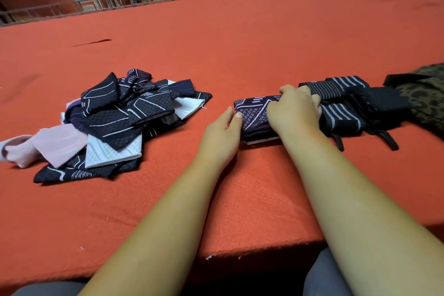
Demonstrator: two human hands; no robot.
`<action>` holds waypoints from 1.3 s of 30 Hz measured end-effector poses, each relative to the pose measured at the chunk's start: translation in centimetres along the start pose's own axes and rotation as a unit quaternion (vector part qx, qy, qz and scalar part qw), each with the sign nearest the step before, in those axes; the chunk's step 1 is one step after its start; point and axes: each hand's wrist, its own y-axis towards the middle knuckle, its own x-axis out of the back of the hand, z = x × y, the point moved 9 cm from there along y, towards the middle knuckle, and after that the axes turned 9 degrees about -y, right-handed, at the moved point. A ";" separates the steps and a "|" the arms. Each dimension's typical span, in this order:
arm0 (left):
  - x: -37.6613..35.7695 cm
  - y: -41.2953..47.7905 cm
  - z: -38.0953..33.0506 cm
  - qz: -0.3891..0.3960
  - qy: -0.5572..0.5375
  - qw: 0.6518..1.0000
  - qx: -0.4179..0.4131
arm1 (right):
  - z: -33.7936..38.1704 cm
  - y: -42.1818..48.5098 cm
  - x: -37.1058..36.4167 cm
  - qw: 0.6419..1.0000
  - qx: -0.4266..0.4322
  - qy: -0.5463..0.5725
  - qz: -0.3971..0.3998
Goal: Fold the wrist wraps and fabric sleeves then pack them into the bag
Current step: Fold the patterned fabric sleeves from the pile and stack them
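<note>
Head view, left hand (pixel 222 132): lying against the left edge of the folded stack (pixel 252 116), thumb touching the top sleeve, fingers fairly straight and apart. The lower fingers are hidden, so a grip underneath cannot be ruled out.
Head view, right hand (pixel 296 110): pressing on the stack's top, fingers curling over its far edge and clamping it.
Folded stack: sitting on the red cloth (pixel 216 43) between both hands, just beside the striped wrist wraps (pixel 341 106).
Loose pile (pixel 115 118): lying well apart to the left, dark patterned and pale sleeves tangling.
Bag (pixel 422 94): camouflage, resting at the right edge, just beyond the wraps.
</note>
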 end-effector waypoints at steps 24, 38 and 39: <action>18.1 -3.1 1.3 -0.125 0.361 0.922 -0.065 | 13.3 -9.6 -5.2 0.942 0.302 0.120 0.085; 17.7 -8.7 -6.8 -0.102 0.008 0.968 -0.230 | 13.1 -9.2 -4.0 0.913 0.354 0.198 0.048; 17.8 -9.0 -7.0 -0.101 -0.020 0.969 -0.226 | 13.2 -9.4 -3.5 0.905 0.367 0.213 0.037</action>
